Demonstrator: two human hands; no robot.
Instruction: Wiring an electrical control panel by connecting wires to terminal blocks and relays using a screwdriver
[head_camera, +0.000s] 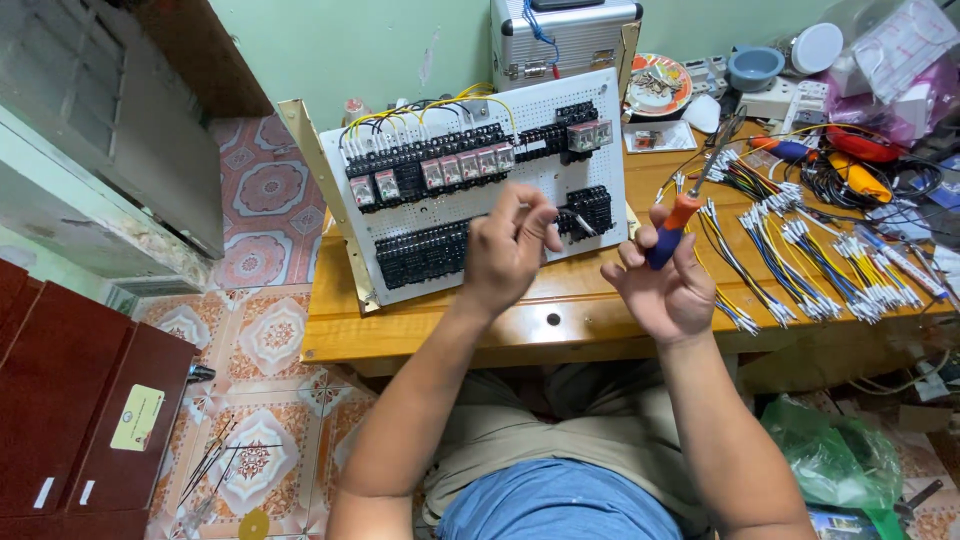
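The right hand (668, 290) is gripping a blue-and-orange screwdriver (672, 228) upright above the wooden table's (440, 335) near edge. The left hand (505, 245), fingertips pinched together, is hovering just before the white perforated panel (560, 160); wire bundles (800, 260) are crowding the right.

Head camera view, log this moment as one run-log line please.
left hand: fingers pinched at white panel, contents unclear | right hand: holds screwdriver | wire bundles: on wooden table
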